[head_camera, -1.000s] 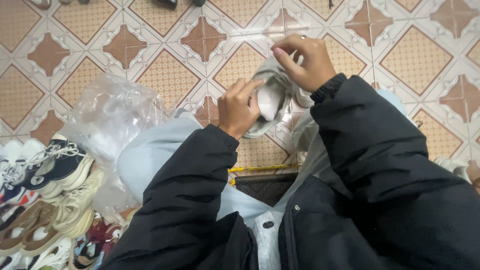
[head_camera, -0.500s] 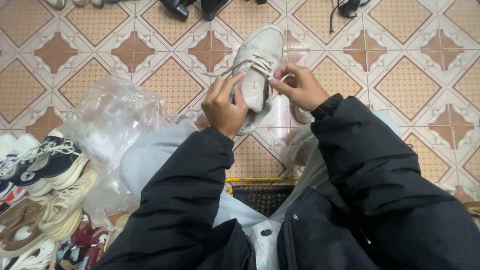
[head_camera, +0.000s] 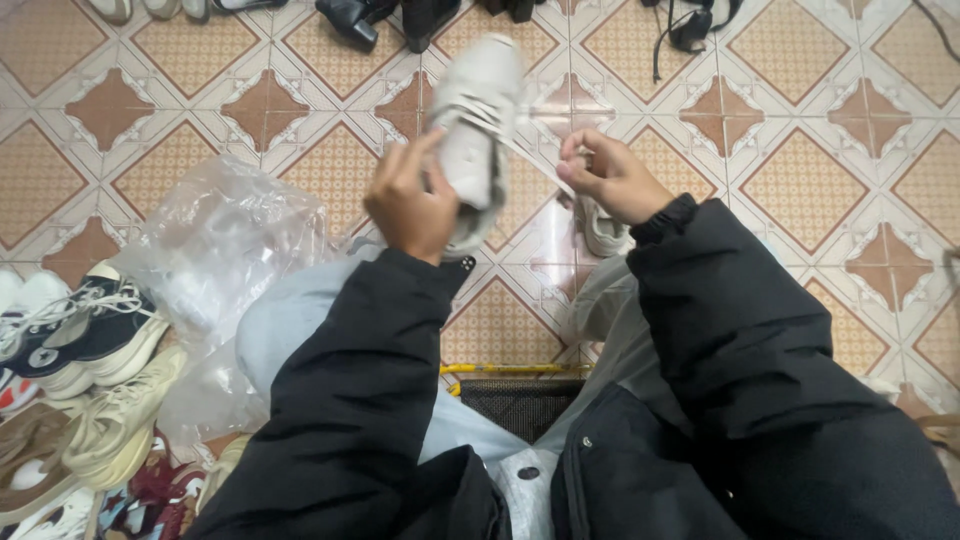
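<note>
My left hand (head_camera: 412, 200) grips a pale grey sneaker (head_camera: 478, 120) by its heel end, holding it up with the toe pointing away from me. My right hand (head_camera: 610, 178) is pinched on the sneaker's white lace (head_camera: 535, 160), which is drawn taut to the right. A second pale shoe (head_camera: 602, 230) lies on the tiled floor just below my right hand, partly hidden by my black sleeve. Both arms are in a black padded jacket.
A crumpled clear plastic bag (head_camera: 225, 245) lies left of my knee. Several sneakers (head_camera: 85, 350) are piled at the lower left. Dark shoes (head_camera: 390, 18) and black cords (head_camera: 690, 25) sit along the top edge. A black mesh stool with a yellow edge (head_camera: 515, 385) is under me.
The view has shifted, so hands and sneaker sit lower and more central. The sneaker turned from being bunched between both hands to held toe-up, and my right hand drew the lace out sideways.
</note>
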